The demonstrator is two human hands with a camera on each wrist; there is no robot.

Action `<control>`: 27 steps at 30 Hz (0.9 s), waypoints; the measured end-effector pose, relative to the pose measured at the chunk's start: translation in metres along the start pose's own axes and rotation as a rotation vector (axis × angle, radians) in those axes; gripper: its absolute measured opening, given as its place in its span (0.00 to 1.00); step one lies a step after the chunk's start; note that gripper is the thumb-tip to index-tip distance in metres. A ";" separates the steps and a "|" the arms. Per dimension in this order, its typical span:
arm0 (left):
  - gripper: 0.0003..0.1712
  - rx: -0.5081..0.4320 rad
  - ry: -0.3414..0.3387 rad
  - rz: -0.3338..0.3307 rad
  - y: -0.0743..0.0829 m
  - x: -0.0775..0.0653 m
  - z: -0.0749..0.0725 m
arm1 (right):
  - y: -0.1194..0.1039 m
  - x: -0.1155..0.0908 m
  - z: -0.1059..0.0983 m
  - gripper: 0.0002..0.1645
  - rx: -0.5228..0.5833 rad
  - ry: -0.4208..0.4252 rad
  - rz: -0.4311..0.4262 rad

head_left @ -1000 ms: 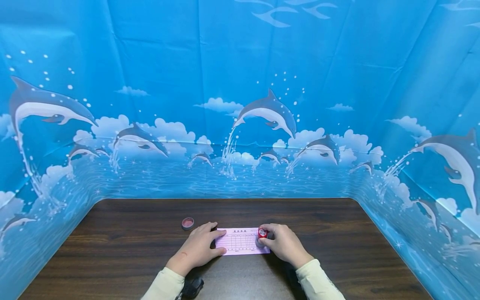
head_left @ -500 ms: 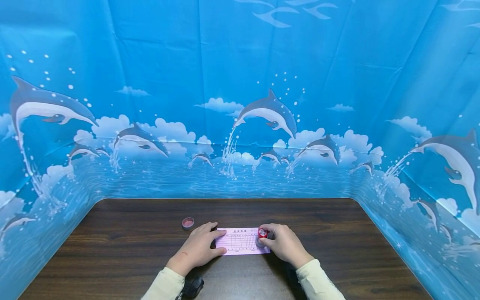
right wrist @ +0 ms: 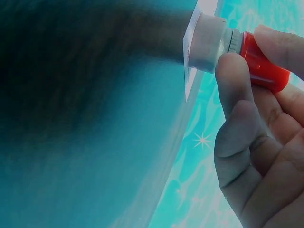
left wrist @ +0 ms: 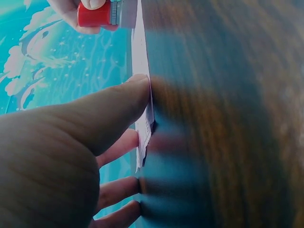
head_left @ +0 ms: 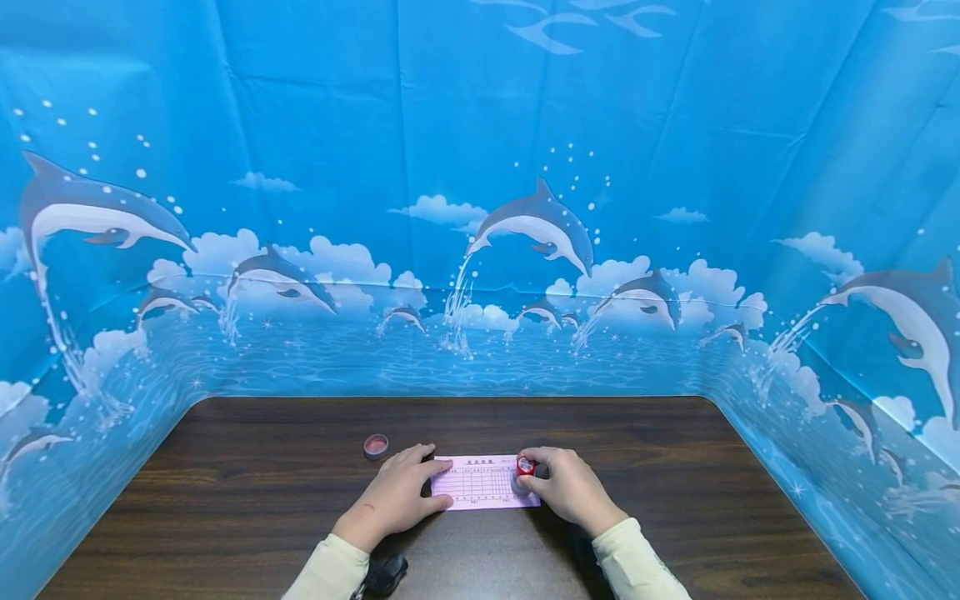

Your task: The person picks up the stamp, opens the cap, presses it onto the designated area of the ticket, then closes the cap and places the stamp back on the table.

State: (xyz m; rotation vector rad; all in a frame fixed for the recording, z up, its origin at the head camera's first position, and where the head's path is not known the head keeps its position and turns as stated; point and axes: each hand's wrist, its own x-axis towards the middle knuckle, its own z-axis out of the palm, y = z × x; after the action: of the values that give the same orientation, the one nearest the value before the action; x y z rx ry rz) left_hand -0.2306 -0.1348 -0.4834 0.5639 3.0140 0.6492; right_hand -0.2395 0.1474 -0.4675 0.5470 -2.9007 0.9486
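Note:
A pink printed form [head_left: 480,483] lies flat on the dark wood table. My left hand [head_left: 396,493] presses on its left end, the thumb at the near edge and a finger at the far side. My right hand [head_left: 573,487] pinches a round stamp by its red handle [right wrist: 266,64], thumb on one side and fingers on the other. The stamp stands upright on the right end of the form, its clear base [right wrist: 208,42] against the paper. Its underside is hidden. In the left wrist view, my left thumb [left wrist: 130,92] lies on the paper's edge.
A small round cap [head_left: 376,447], reddish inside, sits beyond my left hand. Something black [head_left: 387,575] shows beside the left wrist. A blue dolphin-print curtain [head_left: 465,358] surrounds the table's back and sides.

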 end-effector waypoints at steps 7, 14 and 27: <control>0.33 0.000 -0.002 0.000 0.000 0.000 -0.001 | 0.000 0.000 0.000 0.19 0.004 0.003 0.001; 0.33 0.002 -0.005 -0.012 0.000 0.001 0.000 | 0.001 0.000 0.000 0.18 0.008 0.005 -0.006; 0.33 -0.002 -0.008 -0.005 0.003 -0.001 -0.003 | 0.000 0.000 -0.001 0.16 0.006 0.000 -0.026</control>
State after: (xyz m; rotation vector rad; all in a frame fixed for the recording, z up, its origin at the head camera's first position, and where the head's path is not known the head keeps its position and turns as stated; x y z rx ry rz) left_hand -0.2287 -0.1342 -0.4795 0.5577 3.0066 0.6479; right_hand -0.2398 0.1481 -0.4664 0.5831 -2.8843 0.9542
